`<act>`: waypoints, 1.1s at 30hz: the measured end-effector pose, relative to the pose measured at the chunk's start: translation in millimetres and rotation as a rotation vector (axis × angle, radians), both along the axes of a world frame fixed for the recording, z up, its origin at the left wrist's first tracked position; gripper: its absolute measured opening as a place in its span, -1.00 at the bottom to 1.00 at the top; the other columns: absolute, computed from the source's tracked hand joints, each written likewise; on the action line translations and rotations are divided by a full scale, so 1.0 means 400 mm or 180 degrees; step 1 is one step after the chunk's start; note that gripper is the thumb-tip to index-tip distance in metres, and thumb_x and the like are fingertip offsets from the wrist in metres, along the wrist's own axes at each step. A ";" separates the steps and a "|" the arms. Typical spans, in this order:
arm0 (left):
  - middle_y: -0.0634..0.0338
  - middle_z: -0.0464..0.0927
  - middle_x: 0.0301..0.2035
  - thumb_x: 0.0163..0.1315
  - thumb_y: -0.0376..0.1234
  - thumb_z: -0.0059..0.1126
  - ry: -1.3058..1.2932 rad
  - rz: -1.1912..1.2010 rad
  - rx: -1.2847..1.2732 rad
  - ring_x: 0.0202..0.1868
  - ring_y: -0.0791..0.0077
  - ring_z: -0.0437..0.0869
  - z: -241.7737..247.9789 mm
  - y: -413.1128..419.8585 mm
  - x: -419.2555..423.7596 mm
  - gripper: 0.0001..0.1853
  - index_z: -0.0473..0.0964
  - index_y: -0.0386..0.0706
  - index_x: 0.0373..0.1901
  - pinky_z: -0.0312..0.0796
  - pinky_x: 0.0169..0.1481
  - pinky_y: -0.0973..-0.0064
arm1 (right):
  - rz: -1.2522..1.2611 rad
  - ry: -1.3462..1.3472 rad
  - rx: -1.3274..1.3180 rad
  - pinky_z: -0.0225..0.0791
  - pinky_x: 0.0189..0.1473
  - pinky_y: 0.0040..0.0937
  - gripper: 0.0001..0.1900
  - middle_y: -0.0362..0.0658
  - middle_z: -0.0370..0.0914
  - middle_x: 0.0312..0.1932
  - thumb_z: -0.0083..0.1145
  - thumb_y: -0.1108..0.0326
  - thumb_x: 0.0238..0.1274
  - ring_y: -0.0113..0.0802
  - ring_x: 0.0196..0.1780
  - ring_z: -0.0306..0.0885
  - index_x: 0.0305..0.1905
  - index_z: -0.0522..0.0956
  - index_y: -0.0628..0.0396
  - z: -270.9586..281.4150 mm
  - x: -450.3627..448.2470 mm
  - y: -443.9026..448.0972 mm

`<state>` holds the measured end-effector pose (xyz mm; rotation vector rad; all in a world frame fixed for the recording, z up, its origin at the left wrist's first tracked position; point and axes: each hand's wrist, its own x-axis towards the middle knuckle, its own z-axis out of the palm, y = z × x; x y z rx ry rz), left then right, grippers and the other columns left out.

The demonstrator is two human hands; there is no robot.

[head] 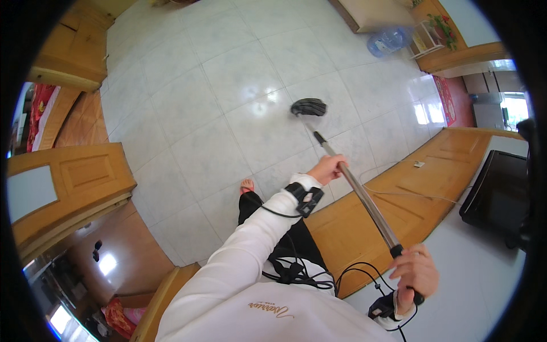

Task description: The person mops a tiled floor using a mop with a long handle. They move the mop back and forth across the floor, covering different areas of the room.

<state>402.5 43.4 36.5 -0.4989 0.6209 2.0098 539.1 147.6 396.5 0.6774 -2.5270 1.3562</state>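
A mop with a metal pole [369,203] slants from the lower right towards the middle of the floor. My left hand [329,169] grips the pole partway down, near a black collar. Up at the top end, my right hand [414,273] is wrapped around the black handle grip, its fingers slightly blurred. The dark grey mop head [308,107] lies flat on the pale floor tiles [183,145], ahead of my foot [247,186].
Low wooden cabinets [384,209] run along the right, with a black television [495,188] on their white top and a cable hanging over the front. A large blue water bottle [389,41] stands by a white rack [427,40]. Doorways with a wooden door [85,171] open at left.
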 end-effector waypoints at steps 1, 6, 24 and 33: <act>0.31 0.42 -0.57 0.30 -0.33 0.23 0.0041 0.0165 -0.0043 -0.54 0.58 0.38 -0.023 -0.038 0.005 -0.80 0.56 -0.21 -0.47 0.33 -0.37 0.54 | -0.0026 -0.0147 0.0098 0.42 -0.24 -0.24 -0.46 -0.21 0.54 -0.64 0.05 0.01 0.52 -0.21 -0.46 0.68 -0.62 0.41 0.05 -0.007 -0.017 -0.017; 0.35 0.39 -0.52 0.28 -0.22 0.30 -0.0530 0.1170 -0.0749 -0.53 0.63 0.34 -0.194 -0.373 0.079 -0.80 0.57 -0.12 -0.42 0.20 -0.44 0.59 | 0.0673 -0.0781 -0.0033 0.43 -0.20 -0.23 -0.67 -0.11 0.68 -0.38 0.29 0.17 0.27 -0.08 -0.19 0.74 -0.53 0.52 0.10 -0.131 -0.182 -0.154; 0.33 0.46 -0.53 0.20 -0.18 0.20 -0.1397 0.2384 -0.2480 -0.44 0.48 0.49 -0.512 -1.421 0.875 -0.78 0.54 -0.13 -0.45 0.40 -0.28 0.41 | 0.2246 -0.2863 -0.2347 0.12 -0.42 -0.33 -0.63 -0.11 0.25 -0.64 0.21 0.42 0.41 -0.41 -0.53 0.10 -0.53 0.37 0.28 -0.649 -0.055 -0.928; 0.26 0.46 -0.55 0.27 -0.25 0.16 -0.0961 0.1518 -0.2133 -0.48 0.42 0.55 -0.440 -1.209 0.857 -0.81 0.49 -0.14 -0.45 0.45 -0.33 0.36 | 0.2703 -0.2885 -0.2620 -0.06 -0.48 -0.27 -0.52 -0.07 0.06 -0.69 0.16 0.42 0.43 -0.31 -0.57 -0.03 -0.59 0.19 0.27 -0.573 -0.108 -0.786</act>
